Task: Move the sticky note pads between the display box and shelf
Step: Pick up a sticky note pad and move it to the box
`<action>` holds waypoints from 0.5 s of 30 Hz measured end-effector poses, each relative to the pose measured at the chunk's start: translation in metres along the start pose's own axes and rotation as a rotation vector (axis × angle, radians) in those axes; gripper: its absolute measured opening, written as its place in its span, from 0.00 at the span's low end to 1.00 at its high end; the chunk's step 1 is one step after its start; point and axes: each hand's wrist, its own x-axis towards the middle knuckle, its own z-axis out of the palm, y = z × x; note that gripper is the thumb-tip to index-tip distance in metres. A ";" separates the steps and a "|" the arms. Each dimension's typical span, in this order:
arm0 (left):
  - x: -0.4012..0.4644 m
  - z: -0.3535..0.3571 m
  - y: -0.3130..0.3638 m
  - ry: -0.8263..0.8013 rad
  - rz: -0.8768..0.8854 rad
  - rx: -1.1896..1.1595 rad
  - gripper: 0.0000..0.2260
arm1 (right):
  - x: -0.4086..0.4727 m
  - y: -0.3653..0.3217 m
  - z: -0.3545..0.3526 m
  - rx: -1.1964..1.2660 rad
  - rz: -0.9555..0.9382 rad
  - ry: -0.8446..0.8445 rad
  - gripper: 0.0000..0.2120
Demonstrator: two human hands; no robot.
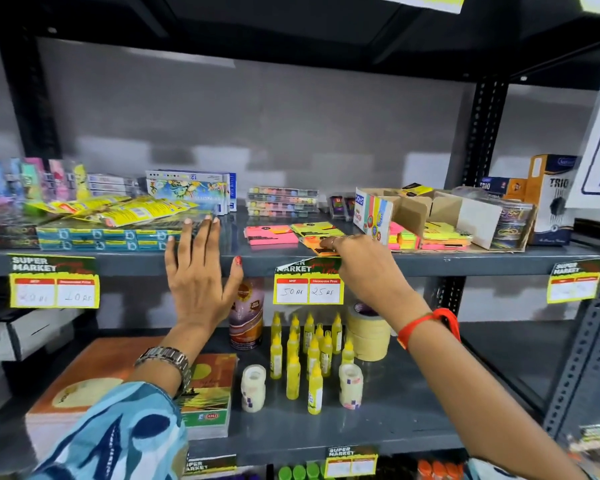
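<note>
An open cardboard display box lies at the right of the grey shelf, with several neon sticky note pads in it. On the shelf left of the box lie a pink pad and a yellow pad. My right hand reaches over the shelf edge, its fingers pinching an orange pad that lies at the shelf front under the yellow one. My left hand is raised in front of the shelf edge, fingers spread, holding nothing.
Flat stationery boxes and yellow packets fill the shelf's left. Watercolour boxes and palette cases stand behind. TRIO boxes sit at the far right. Below are glue bottles, tape rolls and notebooks. Price tags hang on the edge.
</note>
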 end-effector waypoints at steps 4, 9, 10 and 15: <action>0.000 0.000 0.000 -0.002 0.008 0.004 0.29 | -0.008 0.013 -0.011 0.096 0.035 0.234 0.23; 0.000 0.001 0.000 0.009 0.006 -0.001 0.28 | -0.017 0.065 -0.024 0.122 0.335 0.593 0.22; 0.000 0.001 0.000 0.012 0.002 -0.001 0.28 | -0.016 0.077 -0.022 0.096 0.399 0.537 0.26; 0.000 -0.001 0.001 0.001 0.000 0.003 0.28 | -0.017 0.107 -0.015 -0.101 0.426 0.168 0.17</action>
